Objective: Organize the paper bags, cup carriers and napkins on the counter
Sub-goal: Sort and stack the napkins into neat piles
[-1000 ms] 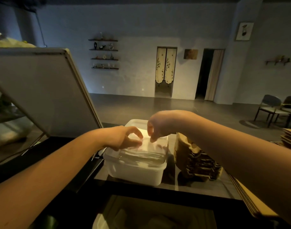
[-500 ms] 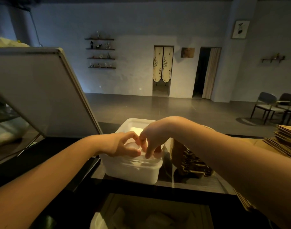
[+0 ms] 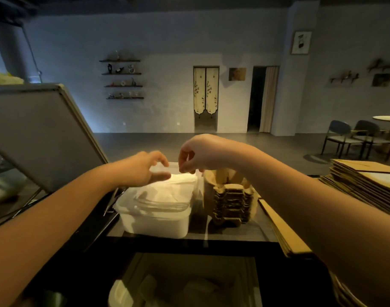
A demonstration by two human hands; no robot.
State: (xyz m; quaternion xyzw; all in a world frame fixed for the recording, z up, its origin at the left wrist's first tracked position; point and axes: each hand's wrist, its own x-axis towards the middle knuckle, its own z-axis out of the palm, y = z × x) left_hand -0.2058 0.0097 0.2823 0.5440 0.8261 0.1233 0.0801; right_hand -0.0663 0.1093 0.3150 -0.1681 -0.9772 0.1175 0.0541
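One white, round-cornered plastic tub on your counter holds stacked white napkins. Your left hand hovers above, fingers loosely curved, empty. Your right hand bunches its fingertips; grasping or not, I cannot tell. Beside the tub stands one stack of brown pulp cup carriers.

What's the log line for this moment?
stage: tidying napkins; left hand: open over napkin tub; right hand: apparently pinching clear wrap; cup carriers: stacked beside tub; paper bags: stacked far right

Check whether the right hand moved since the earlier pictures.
Yes. The right hand lifted off the napkins in the white container, now above its far right corner.
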